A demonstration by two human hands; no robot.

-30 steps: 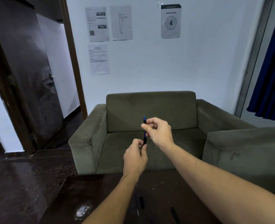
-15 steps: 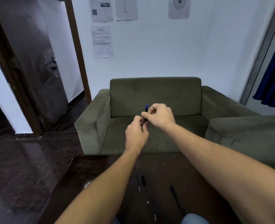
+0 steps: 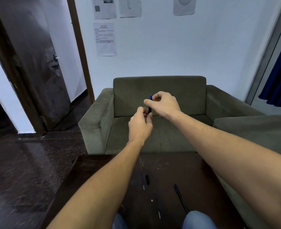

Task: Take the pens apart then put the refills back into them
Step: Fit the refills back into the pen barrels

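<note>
I hold a dark pen with a blue top [image 3: 150, 104] upright in front of me, above the table. My right hand [image 3: 163, 103] pinches its upper part and my left hand [image 3: 140, 124] grips its lower end; the pen's bottom is hidden in my left fingers. On the dark table [image 3: 90, 176] below lie a small black pen piece [image 3: 147, 179], a thin refill [image 3: 142, 179], another thin refill [image 3: 157, 204] and a long black pen barrel [image 3: 180, 198].
A green sofa [image 3: 159, 119] stands just beyond the table, with a second sofa arm [image 3: 252, 128] on the right. A dark door [image 3: 29, 63] is open at the left. My knees [image 3: 197, 219] show at the table's near edge.
The camera has tilted down, so more of the table shows. My hands have drawn closer together on the pen and less of its shaft shows between them.
</note>
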